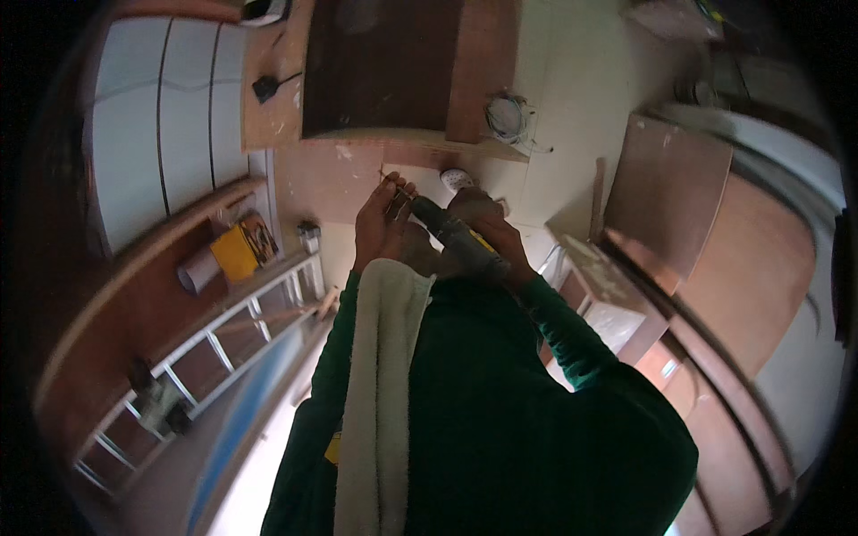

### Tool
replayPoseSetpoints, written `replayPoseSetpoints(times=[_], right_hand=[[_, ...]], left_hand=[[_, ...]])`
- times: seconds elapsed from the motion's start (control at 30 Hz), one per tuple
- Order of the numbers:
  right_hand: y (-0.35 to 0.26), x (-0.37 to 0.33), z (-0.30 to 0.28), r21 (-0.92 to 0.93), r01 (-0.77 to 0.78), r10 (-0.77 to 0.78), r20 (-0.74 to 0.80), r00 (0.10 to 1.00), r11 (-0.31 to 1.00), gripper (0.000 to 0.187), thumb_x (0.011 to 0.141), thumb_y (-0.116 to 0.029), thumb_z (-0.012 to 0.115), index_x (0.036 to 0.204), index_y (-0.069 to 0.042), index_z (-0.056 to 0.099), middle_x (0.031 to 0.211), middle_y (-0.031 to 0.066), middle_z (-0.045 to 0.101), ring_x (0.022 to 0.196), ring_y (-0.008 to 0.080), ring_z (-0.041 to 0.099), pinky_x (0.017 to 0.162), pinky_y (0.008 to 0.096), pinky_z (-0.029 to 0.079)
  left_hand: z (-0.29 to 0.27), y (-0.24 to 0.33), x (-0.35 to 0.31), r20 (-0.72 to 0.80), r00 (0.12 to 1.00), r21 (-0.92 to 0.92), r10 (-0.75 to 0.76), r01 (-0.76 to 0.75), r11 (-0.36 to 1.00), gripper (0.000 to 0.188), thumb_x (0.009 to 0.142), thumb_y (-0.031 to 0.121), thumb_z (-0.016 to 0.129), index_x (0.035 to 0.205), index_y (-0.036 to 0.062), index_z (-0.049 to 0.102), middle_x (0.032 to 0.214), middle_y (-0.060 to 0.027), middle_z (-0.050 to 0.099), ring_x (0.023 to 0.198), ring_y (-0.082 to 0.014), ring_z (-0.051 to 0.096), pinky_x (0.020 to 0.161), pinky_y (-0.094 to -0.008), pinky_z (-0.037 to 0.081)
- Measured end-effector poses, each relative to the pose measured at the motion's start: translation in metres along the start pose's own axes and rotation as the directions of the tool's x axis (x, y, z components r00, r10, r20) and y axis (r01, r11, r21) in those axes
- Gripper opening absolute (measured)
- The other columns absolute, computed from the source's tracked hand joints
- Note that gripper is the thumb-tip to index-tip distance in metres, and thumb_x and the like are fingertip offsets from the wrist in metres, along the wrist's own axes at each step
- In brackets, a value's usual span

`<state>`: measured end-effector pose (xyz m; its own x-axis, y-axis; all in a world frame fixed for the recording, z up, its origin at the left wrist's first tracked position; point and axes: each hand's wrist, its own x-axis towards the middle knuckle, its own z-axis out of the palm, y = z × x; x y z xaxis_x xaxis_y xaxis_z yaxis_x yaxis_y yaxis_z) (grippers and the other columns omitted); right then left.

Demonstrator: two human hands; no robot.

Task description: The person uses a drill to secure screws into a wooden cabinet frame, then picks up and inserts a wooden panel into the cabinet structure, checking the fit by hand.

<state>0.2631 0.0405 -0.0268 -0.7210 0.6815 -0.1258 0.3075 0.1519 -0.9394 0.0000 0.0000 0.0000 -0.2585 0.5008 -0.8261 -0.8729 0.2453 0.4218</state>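
Note:
A dark power drill with a yellow patch [460, 239] is held in front of my chest, its front end pointing up and to the left. My right hand [487, 221] is wrapped round the drill's body and rear. At the drill's front end, the fingers of my left hand [382, 221] are closed in a pinch on a thin drill bit [383, 172], whose tip sticks out beyond them. The chuck is partly hidden by my fingers. A pale towel [380, 357] hangs down over my green top, below my left hand.
Ahead is a wooden frame [416, 138] round a dark panel, with a coiled cable [507, 118] on its right. On the left lie an aluminium ladder [219, 351], a yellow box [234, 254] and a small can [308, 236]. Brown boards [666, 192] lean at the right.

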Motion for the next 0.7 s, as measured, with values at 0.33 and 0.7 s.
replayPoseSetpoints(times=[0.33, 0.7], right_hand=[[0.017, -0.013, 0.2, 0.478, -0.222, 0.517, -0.671, 0.532, 0.85, 0.027, 0.093, -0.013, 0.076, 0.117, -0.004, 0.067, 0.108, 0.005, 0.069, 0.096, 0.0161, 0.067, 0.085, 0.0306, 0.055], [0.162, -0.015, 0.315, 0.241, -0.372, 0.361, -0.884, 0.297, 0.896, 0.028, 0.086, -0.022, 0.081, 0.098, -0.004, 0.063, 0.089, 0.012, 0.061, 0.08, 0.0315, 0.067, 0.07, 0.0407, 0.054]], left_hand=[[-0.001, -0.049, 0.095, 0.245, 0.927, 0.5, -0.284, 0.13, 0.856, 0.016, 0.1, 0.018, 0.065, 0.108, 0.0035, 0.068, 0.098, -0.0087, 0.071, 0.094, -0.0221, 0.069, 0.09, -0.0345, 0.055], [-0.056, -0.142, 0.172, 0.33, 0.9, 0.498, -0.284, 0.089, 0.862, 0.02, 0.102, 0.016, 0.056, 0.109, -0.0025, 0.063, 0.094, -0.0143, 0.07, 0.085, -0.024, 0.069, 0.087, -0.0376, 0.057]])
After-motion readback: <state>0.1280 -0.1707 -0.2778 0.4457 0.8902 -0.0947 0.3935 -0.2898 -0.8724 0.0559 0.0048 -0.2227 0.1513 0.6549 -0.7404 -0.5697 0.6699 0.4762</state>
